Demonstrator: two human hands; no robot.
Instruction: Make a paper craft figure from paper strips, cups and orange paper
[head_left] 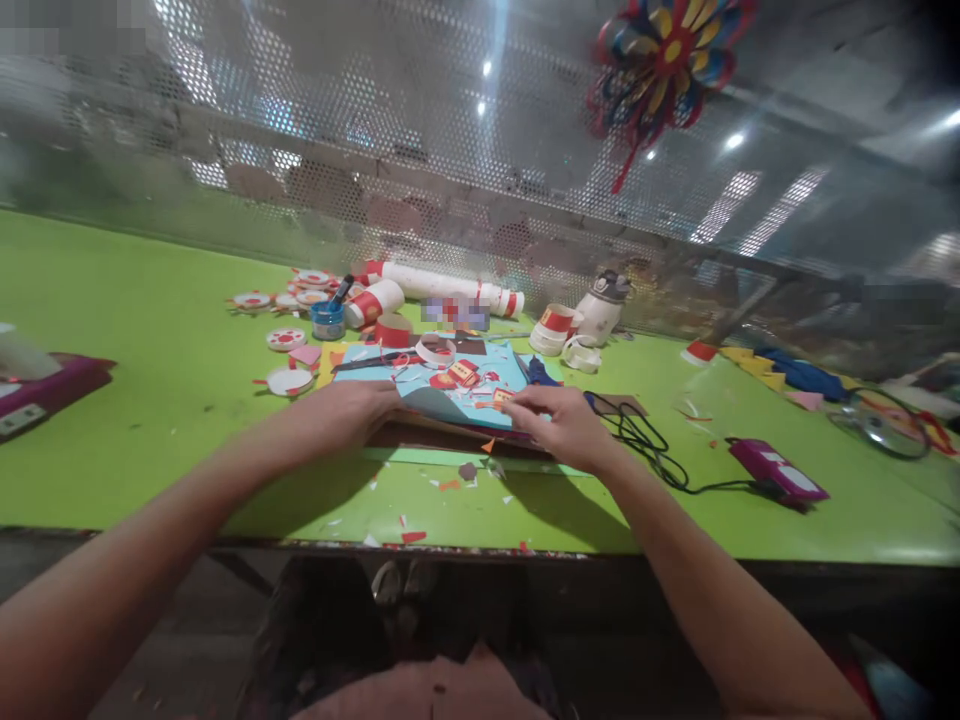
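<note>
Near the front edge of the bright green table [150, 330] lies a light blue paper sheet [450, 395]. It tops a thin stack of darker card and is strewn with small red and white paper cut-outs [463, 373]. The left hand [345, 410] lies knuckles-up on the sheet's near left corner with its fingers folded over the edge; I cannot tell whether it grips or only rests. The right hand [559, 425] is at the sheet's near right edge, thumb and fingers apparently drawn together on the paper beside a small orange-red piece. Beyond the sheet's far left corner stands a small blue round jar [328, 320], with flat round white-and-red paper discs [289, 380] to the sheet's left. Behind the sheet lies a long white cardboard tube with red bands [442, 285]. A white bottle with a dark lid [604, 305] stands past the sheet's far right corner. To the sheet's right, a black cable [645, 445] runs to a flat magenta device [776, 468]. The sheet is likely light, thin and floppy, easy to crease or tear, and its loose cut-outs would slide off if it tipped. It is best held at both near corners, kept level, with the stiffer card beneath as support.
</note>
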